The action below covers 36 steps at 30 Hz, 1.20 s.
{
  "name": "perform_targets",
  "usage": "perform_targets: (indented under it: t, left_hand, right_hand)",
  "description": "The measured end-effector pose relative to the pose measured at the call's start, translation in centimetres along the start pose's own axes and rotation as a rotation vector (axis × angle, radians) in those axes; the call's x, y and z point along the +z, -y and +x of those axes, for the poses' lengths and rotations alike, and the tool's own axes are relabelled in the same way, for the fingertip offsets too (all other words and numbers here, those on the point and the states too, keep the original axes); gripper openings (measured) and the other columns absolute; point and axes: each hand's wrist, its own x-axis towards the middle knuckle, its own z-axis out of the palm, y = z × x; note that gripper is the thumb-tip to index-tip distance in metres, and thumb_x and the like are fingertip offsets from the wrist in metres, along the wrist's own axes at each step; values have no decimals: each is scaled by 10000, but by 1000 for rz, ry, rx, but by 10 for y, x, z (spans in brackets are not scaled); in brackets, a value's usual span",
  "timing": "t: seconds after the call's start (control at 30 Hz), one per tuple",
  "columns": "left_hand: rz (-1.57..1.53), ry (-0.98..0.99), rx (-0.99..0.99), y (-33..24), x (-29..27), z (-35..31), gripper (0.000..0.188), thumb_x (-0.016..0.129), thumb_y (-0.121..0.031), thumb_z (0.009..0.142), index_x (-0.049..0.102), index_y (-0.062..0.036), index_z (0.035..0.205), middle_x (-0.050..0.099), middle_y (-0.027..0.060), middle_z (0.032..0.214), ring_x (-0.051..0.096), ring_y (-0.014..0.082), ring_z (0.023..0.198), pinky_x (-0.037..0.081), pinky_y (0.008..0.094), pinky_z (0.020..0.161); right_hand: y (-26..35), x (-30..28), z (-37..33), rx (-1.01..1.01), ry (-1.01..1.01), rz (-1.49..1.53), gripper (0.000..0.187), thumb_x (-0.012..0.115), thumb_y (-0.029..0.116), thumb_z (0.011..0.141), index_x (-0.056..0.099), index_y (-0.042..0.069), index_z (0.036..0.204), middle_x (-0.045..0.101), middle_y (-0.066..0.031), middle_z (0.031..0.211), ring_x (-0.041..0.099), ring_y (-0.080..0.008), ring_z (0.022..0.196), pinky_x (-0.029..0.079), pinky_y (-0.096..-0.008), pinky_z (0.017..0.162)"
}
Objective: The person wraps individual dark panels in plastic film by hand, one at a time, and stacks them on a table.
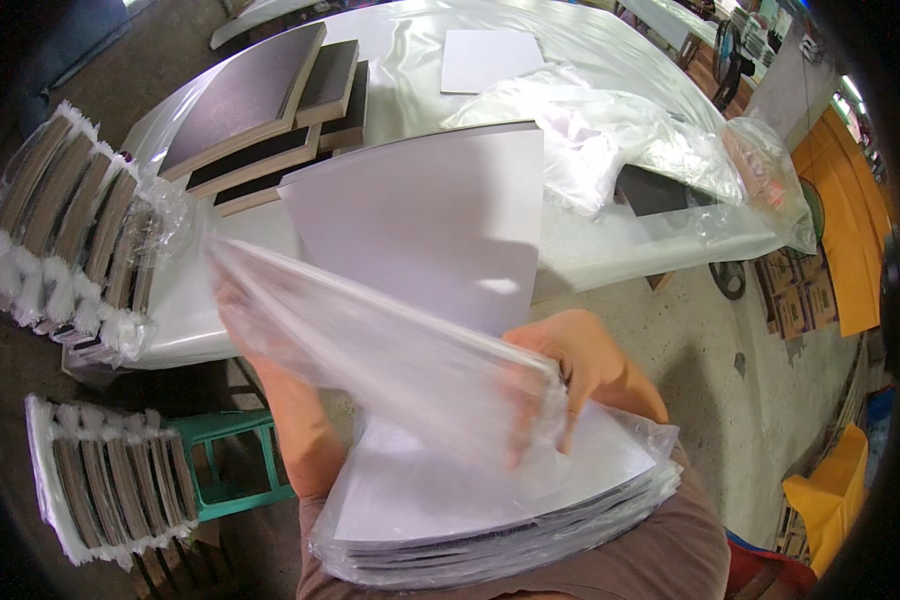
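and here a thin wrapped panel point(370, 320) is being held aloft, tilted with its left end high, between the table's near edge and the lap; its right end is grasped by the bent fingers of the right hand point(582, 358), while at the raised end the left hand point(238, 315) is seen blurred behind clear film, and whether its fingers are closed cannot be told. below, a stack of film-wrapped white sheets point(470, 480) is borne on the lap, over brown clothing point(695, 535). now to the table point(185, 320), covered in glossy white: a large white board point(420, 200) is laid at the middle of its near edge, thick dark-faced boards point(245, 95) are piled toward the far left corner, a white sheet point(490, 60) is placed near the far edge, and crumpled clear plastic point(610, 125) is spread toward the right edge, where a dark panel point(665, 190) is partly covered. by the left edge, wrapped bundles point(70, 200) are packed in rows; lower down, another bundle point(120, 475) is set just beside a green stool point(232, 425). across the concrete floor point(620, 285), printed cartons point(802, 295) are stacked near an orange sheet point(842, 215), and a black fan point(728, 65) is stood beyond, beside a grey pillar point(795, 85).
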Motion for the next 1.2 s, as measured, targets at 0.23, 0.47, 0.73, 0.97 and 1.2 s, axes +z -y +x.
perform_targets:
  t: [0.23,0.47,0.73,0.97,1.2]
  left_hand:
    - [177,806,-368,2,-35,-61,649,613,-478,671,469,-3,1088,499,110,1049,511,255,908,395,338,827]
    - [31,332,-313,-4,-17,-54,499,687,-314,637,526,-3,993,582,90,910,548,243,852,425,337,780]
    - [-457,435,-450,-10,-15,-22,407,690,-141,641,481,2,959,586,91,840,553,233,851,439,341,755]
    - [253,445,-128,-42,-9,28,310,599,25,645,436,-67,891,496,83,907,512,166,707,438,234,635]
    - [1184,13,567,-4,41,53,586,455,181,525,547,-91,1036,462,80,929,507,176,673,433,262,599]
  right_hand:
    - [-27,-14,0,108,207,-179,583,768,100,550,528,-13,1068,616,-120,891,561,-123,760,441,-229,674]
    - [-5,-22,-26,24,-4,-111,568,752,65,557,518,-2,1070,606,-120,902,558,-123,779,437,-228,688]
    - [4,12,-56,-328,-716,251,570,720,19,569,494,17,1093,585,-91,935,543,-126,818,437,-231,690]
    - [13,-31,-46,72,-1179,-373,576,668,-32,597,472,65,1130,539,-47,928,517,-135,826,438,-240,680]
    - [21,-72,-5,157,-1539,-1580,536,601,-35,644,500,153,1137,411,-87,823,473,-221,651,413,-301,572]
